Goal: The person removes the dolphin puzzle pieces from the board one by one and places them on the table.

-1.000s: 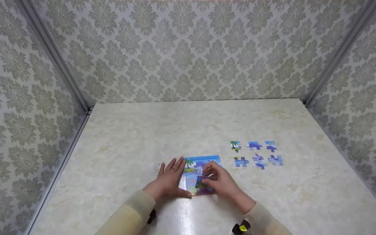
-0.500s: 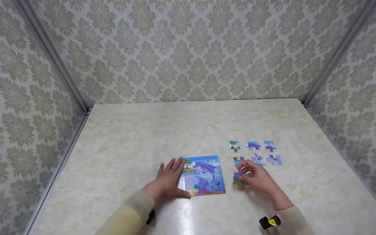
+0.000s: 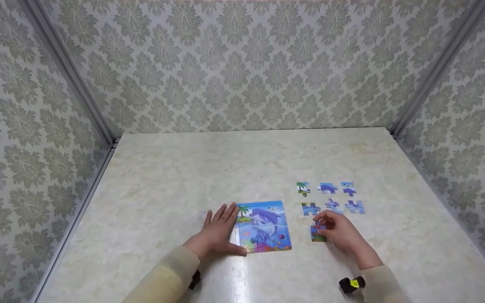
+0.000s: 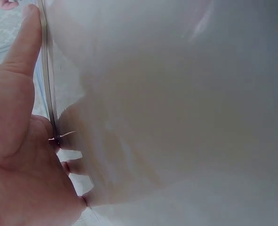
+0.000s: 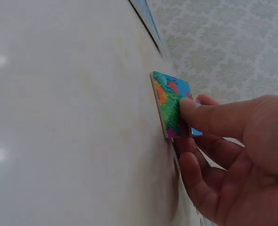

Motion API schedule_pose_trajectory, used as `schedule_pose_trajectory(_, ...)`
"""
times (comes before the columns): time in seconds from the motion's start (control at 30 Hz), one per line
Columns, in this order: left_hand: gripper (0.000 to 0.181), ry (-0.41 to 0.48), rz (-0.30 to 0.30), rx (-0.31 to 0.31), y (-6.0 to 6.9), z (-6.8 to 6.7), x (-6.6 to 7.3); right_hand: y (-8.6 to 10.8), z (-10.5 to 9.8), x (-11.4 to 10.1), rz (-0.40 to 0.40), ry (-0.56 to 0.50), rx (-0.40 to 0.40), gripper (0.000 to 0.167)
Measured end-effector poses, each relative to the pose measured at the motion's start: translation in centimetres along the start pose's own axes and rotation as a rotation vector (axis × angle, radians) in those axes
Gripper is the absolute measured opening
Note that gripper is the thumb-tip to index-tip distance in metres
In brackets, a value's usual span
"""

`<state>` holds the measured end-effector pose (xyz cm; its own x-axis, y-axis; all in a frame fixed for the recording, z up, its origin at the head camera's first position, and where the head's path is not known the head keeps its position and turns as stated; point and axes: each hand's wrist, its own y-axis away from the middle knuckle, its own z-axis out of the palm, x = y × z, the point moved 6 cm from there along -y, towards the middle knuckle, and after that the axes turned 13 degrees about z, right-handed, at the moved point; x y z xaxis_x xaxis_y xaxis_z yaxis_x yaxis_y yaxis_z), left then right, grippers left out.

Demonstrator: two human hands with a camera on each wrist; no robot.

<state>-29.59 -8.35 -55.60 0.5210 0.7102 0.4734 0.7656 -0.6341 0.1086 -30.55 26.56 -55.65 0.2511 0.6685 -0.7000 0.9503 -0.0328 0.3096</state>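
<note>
My left hand rests on the table along the left edge of a square puzzle board with a dolphin and palm picture. Its fingers are spread and straight, and the thumb lies by the board's lower left corner. To the board's right, my right hand pinches a jigsaw piece between thumb and fingers. In the right wrist view this jigsaw piece shows green, orange and blue print and looks tilted up against the tabletop. The left wrist view shows the palm beside the board's thin edge.
Several jigsaw pieces lie in two rows beyond my right hand, among them a palm tree piece and a purple piece. A faint clear square lies left of my left hand. Patterned walls enclose the table.
My right hand has moved from over the board out to its right, carrying the jigsaw piece, and uncovered the picture. The left hand has stayed in place.
</note>
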Motion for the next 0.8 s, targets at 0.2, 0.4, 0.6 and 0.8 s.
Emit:
schedule_pose_trajectory(0.2, 0.129, 0.015, -0.004, -0.006, 0.02, 0.06, 0.04, -0.08, 0.48, -0.03, 0.007, 0.055, 0.04, 0.03)
schedule_pose_trajectory(0.4, 0.129, 0.008, -0.01, 0.004, -0.02, -0.02, 0.0, 0.02, 0.58, -0.21, -0.003, 0.069, 0.054, 0.034)
schedule_pose_trajectory(0.6, 0.129, -0.002, -0.001, 0.009, -0.04, 0.0, -0.01, -0.15, 0.26, -0.22, -0.007, 0.068, 0.059, 0.036)
schedule_pose_trajectory(0.8, 0.129, 0.006, 0.005, 0.012, 0.0, -0.06, -0.01, 0.11, -0.01, -0.63, -0.008, 0.047, 0.061, 0.035)
